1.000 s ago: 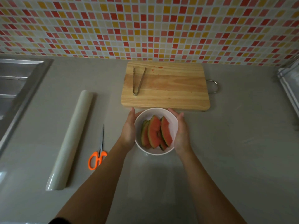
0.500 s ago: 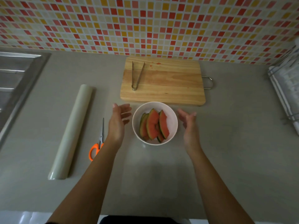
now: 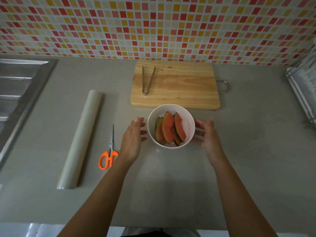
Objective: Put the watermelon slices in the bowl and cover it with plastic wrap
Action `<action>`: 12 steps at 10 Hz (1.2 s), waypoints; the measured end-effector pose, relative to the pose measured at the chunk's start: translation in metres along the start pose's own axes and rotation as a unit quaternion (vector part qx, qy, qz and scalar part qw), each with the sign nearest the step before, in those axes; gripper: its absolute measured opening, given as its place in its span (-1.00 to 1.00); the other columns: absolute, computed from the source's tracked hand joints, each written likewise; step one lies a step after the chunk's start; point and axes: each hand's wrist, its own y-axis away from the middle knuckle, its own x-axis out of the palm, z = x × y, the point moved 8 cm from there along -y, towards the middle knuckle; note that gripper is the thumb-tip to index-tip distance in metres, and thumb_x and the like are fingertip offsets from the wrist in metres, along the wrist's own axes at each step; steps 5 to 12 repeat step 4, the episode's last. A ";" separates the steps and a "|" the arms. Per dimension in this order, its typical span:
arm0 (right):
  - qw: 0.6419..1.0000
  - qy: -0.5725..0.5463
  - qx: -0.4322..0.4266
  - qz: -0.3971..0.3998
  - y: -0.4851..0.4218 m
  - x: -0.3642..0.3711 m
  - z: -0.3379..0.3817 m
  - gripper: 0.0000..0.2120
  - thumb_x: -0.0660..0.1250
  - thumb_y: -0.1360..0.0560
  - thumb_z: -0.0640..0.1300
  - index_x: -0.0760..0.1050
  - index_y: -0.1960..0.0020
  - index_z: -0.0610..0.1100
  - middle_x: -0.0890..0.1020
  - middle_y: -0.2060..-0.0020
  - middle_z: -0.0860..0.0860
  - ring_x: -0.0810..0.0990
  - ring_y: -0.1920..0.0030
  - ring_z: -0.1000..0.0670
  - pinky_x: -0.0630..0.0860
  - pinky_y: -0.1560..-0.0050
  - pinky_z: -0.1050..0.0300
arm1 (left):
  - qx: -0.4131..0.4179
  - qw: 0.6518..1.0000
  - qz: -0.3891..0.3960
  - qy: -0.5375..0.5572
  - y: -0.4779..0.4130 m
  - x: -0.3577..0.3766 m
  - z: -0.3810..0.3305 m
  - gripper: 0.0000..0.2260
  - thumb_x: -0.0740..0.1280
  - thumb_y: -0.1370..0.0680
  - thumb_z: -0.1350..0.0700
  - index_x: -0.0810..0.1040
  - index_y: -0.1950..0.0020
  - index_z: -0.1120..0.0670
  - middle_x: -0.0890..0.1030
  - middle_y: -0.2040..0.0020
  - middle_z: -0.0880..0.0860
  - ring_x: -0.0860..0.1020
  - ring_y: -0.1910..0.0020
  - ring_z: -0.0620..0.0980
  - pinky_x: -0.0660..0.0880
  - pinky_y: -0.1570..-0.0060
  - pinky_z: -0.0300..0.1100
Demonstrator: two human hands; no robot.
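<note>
No writing, label, brand, number or sign can be read. The roll of plastic wrap [image 3: 80,139], the white bowl [image 3: 189,123], the orange-handled scissors [image 3: 111,147], the wooden cutting board [image 3: 179,86] and the tiled wall [image 3: 153,26] show only plain surfaces, without legible marks.

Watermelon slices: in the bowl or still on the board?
In. The slices stand inside the white bowl; the board holds tongs, no slices.
</note>
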 end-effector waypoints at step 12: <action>0.964 0.113 -0.238 -0.035 0.019 0.019 0.202 -0.62 0.00 -0.60 -0.01 0.44 -0.26 -0.13 0.56 -0.16 -0.06 0.51 -0.18 -0.01 0.37 -0.23 0.12 | 0.258 0.944 0.028 -0.202 -0.002 0.030 -0.232 -0.66 0.02 -0.65 -0.01 0.55 0.08 0.05 0.56 0.16 -0.01 0.49 0.17 -0.06 0.29 0.08 -0.17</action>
